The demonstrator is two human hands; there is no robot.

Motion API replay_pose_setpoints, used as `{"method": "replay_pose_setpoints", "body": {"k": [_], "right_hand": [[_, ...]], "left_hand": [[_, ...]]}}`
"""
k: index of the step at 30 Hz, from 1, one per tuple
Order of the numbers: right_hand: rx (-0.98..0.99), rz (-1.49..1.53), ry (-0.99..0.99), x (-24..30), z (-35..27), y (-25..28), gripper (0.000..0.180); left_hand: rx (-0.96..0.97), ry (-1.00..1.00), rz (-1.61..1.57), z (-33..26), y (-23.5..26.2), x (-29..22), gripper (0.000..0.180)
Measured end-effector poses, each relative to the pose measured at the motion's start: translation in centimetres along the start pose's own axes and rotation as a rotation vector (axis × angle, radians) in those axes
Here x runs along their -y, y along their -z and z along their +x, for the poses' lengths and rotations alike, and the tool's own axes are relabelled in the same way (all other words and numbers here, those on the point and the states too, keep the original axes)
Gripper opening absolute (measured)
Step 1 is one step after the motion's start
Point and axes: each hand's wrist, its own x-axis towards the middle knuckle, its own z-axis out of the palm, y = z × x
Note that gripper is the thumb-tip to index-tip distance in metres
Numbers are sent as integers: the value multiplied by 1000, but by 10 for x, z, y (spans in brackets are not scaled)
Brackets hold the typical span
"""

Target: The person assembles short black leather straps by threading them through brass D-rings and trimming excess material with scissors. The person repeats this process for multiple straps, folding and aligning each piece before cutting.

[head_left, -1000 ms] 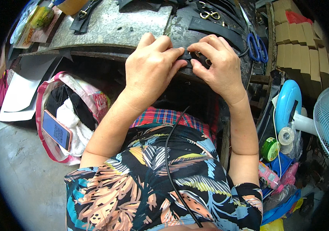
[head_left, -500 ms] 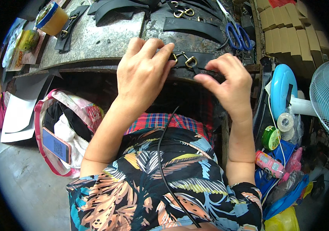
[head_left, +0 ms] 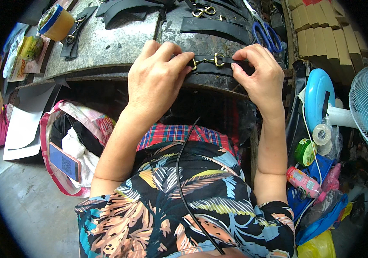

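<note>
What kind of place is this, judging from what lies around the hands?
Probably a small leather-goods workshop. A worn bench carries cut black straps with brass buckles, blue scissors lie beside them, and both hands hold another strap at the bench edge.

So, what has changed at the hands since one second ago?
The hands slid apart along the black strap, uncovering its brass buckle; left hand and right hand now pinch it on either side. The blue scissors and the strap's place on the bench stayed.
</note>
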Motion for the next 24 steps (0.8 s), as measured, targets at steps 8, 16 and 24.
{"method": "replay_pose_setpoints", "body": {"k": [8, 16, 24], "right_hand": [[1, 86, -32, -3, -5, -5, 16], [38, 370, -135, -1, -3, 0, 17], [77, 828, -390, 2, -7, -5, 13]], "left_hand": [[-41, -44, -103, 12, -17, -9, 21], [1, 46, -404, 9, -23, 6, 19], [24, 125, -479, 9, -24, 7, 15]]}}
